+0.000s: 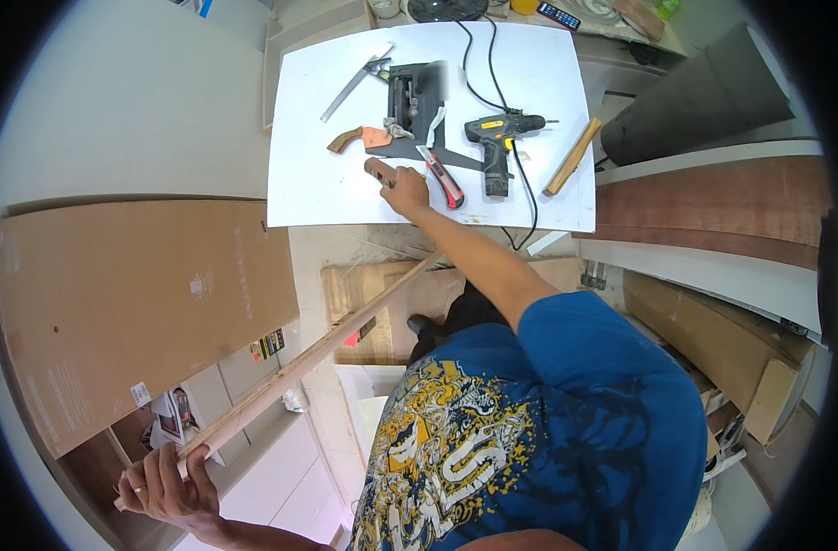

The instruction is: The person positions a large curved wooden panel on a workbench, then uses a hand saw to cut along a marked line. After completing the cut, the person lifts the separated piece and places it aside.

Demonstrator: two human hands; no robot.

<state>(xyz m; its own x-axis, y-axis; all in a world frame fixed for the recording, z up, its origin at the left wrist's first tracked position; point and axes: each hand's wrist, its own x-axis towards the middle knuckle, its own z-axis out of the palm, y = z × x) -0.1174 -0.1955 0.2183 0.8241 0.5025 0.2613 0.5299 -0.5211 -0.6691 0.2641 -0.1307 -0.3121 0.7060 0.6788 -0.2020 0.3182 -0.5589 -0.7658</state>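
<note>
My left hand [166, 485] at the lower left grips one end of a long thin wooden strip [318, 354], which runs diagonally up toward the white table [309, 184]. My right hand [403, 188] reaches over the table's near edge and closes on a small brown wooden piece [376, 169]. Just right of that hand lies a red utility knife [444, 178]. A dark power saw [415, 106], a cordless drill [497, 142] and a wooden-handled tool [356, 139] lie beyond it.
A metal square [356, 81] and a wooden stick [573, 156] also lie on the table. A large brown board [125, 303] leans at the left. Reddish panels [713, 202] and stacked boards [713, 340] fill the right. A black cable [527, 207] trails off the table.
</note>
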